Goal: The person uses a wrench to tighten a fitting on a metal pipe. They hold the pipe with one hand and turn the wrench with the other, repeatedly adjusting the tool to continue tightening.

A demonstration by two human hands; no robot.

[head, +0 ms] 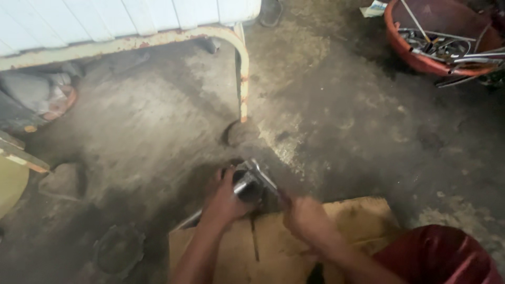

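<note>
Here, left hand (223, 202) gripping metal part (252, 181), right hand (305, 218) just beside, grip unclear

Rough workshop, grimy concrete floor (158, 121), red tub (421, 58) of metal tools, rusty metal frame (243, 79)

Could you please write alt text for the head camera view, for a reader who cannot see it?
A person's left hand grips a shiny metal part over a cardboard sheet on a grimy concrete floor, the blurred right hand beside it. A red basin of metal pieces sits top right.
</note>
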